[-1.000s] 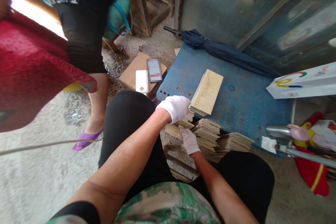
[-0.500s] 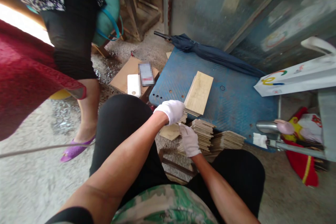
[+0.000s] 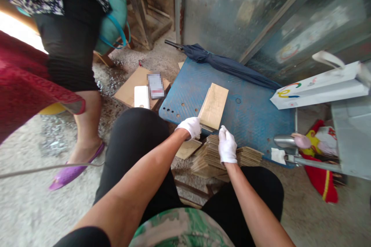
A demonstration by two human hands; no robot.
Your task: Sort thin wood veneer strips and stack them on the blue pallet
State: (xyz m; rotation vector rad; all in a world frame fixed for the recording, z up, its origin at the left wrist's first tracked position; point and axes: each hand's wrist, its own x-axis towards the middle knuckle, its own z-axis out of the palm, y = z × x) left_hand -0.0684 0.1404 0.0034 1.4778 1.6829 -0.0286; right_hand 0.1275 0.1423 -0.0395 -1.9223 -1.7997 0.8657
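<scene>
While the left hand (image 3: 191, 127) curls at the near end of the wooden stack (image 3: 213, 105) on the blue pallet (image 3: 255, 112), its grip hidden, the right hand (image 3: 227, 146) lies flat, grip wide, on the slat pile (image 3: 207, 159) at the pallet's near edge.

Soft daylight, blown-out glare at the upper left, wide-angle bending and blur toward the edges.
</scene>
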